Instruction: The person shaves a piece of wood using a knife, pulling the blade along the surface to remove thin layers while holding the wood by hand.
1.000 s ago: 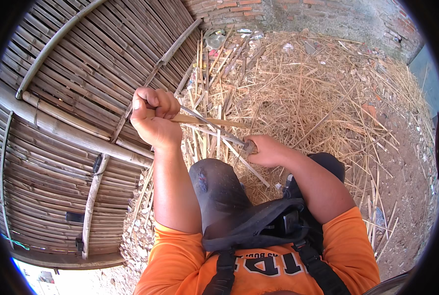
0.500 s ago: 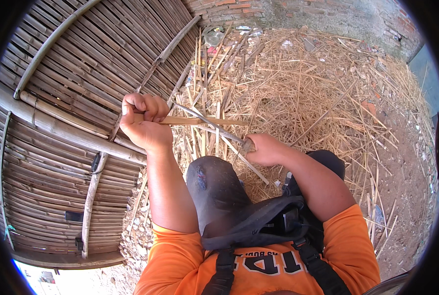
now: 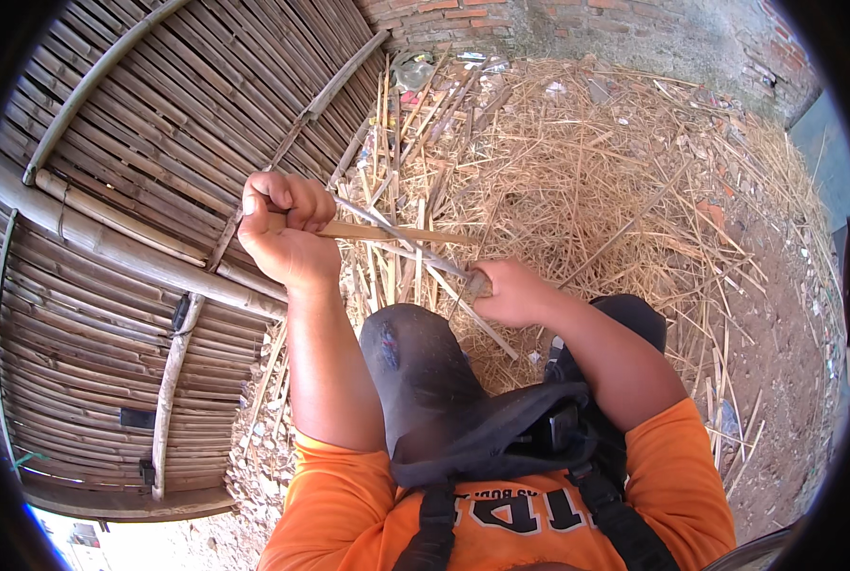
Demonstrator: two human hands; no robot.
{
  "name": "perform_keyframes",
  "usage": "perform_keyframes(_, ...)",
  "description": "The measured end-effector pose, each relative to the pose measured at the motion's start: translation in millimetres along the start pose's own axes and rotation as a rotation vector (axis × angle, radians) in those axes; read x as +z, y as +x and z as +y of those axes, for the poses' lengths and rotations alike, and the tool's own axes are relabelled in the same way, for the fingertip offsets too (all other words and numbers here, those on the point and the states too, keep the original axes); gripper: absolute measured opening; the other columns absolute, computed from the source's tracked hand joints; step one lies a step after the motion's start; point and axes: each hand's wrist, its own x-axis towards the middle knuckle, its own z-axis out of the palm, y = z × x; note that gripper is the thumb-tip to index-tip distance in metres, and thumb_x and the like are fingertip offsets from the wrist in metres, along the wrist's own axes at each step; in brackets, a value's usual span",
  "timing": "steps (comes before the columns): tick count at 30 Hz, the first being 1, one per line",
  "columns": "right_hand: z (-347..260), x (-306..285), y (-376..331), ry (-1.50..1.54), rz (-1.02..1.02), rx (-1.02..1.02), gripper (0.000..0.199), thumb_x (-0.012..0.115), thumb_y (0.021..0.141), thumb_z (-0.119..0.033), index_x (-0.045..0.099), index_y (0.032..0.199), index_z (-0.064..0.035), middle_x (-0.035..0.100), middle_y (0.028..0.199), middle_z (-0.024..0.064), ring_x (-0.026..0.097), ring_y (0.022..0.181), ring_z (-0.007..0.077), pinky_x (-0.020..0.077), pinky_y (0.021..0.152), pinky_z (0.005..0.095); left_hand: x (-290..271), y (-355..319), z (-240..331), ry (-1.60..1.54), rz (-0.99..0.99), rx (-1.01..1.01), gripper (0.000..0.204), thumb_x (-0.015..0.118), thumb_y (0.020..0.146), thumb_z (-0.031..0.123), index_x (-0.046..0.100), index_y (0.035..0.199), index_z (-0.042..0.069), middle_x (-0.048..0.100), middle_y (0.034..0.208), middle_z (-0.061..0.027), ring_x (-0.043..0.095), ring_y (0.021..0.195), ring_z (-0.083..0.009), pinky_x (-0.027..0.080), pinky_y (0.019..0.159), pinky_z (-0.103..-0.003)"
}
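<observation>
My left hand [image 3: 280, 228] is closed around one end of a thin bamboo strip [image 3: 415, 234] that sticks out to the right at chest height. My right hand [image 3: 510, 291] grips the handle of a knife [image 3: 408, 238]. Its long blade slants up to the left and lies against the strip close to my left fist. Both hands sit above my raised knee in dark trousers [image 3: 425, 366].
A large woven bamboo panel [image 3: 111, 171] with thick bamboo poles lies at the left. Loose bamboo strips and shavings [image 3: 558, 162] cover the ground ahead. A brick wall [image 3: 577, 24] runs along the far side, with bare soil [image 3: 777, 333] at the right.
My left hand with the strip has moved left and slightly down, while the right hand with the knife stayed almost still, so the blade now lies further along the strip.
</observation>
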Motion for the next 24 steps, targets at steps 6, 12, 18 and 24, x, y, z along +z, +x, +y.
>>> perform_keyframes(6, -4, 0, 2, 0.044, -0.043, 0.067, 0.045, 0.066, 0.075, -0.018, 0.061, 0.114, 0.0025, 0.066, 0.079, 0.0199, 0.067, 0.073, 0.0293, 0.0521, 0.068, 0.0391, 6, 2, -2, 0.011, 0.019, 0.0, 0.027, 0.046, 0.088, 0.035, 0.043, 0.076, 0.011, 0.027, 0.055, 0.0, 0.022, 0.048, -0.0121, 0.02, 0.046, -0.029)
perform_keyframes(12, -17, -17, -5, 0.042, -0.075, 0.103, 0.045, 0.066, 0.074, -0.017, 0.061, 0.114, 0.0031, 0.066, 0.079, 0.0191, 0.066, 0.071, 0.0275, 0.0516, 0.067, 0.0391, 5, 2, -3, -0.008, -0.013, 0.002, 0.027, 0.046, 0.088, 0.035, 0.043, 0.075, 0.011, 0.028, 0.055, -0.0002, 0.022, 0.048, -0.0121, 0.021, 0.046, -0.028)
perform_keyframes(18, -5, -9, 0, 0.045, -0.049, 0.083, 0.049, 0.065, 0.074, -0.018, 0.061, 0.119, 0.0025, 0.066, 0.081, 0.0189, 0.066, 0.071, 0.0269, 0.0515, 0.068, 0.0387, 21, 0, -5, 0.027, 0.025, -0.005, 0.025, 0.045, 0.086, 0.034, 0.042, 0.075, 0.011, 0.029, 0.056, -0.0008, 0.022, 0.048, -0.0118, 0.022, 0.045, -0.028)
perform_keyframes(24, -5, -9, -4, 0.055, -0.068, 0.013, 0.052, 0.065, 0.075, -0.017, 0.059, 0.123, 0.0019, 0.066, 0.08, 0.018, 0.064, 0.07, 0.0256, 0.0504, 0.067, 0.0375, 15, -1, -3, 0.0, 0.008, -0.016, 0.024, 0.047, 0.084, 0.033, 0.041, 0.075, 0.011, 0.029, 0.056, -0.0003, 0.022, 0.049, -0.0114, 0.021, 0.046, -0.027)
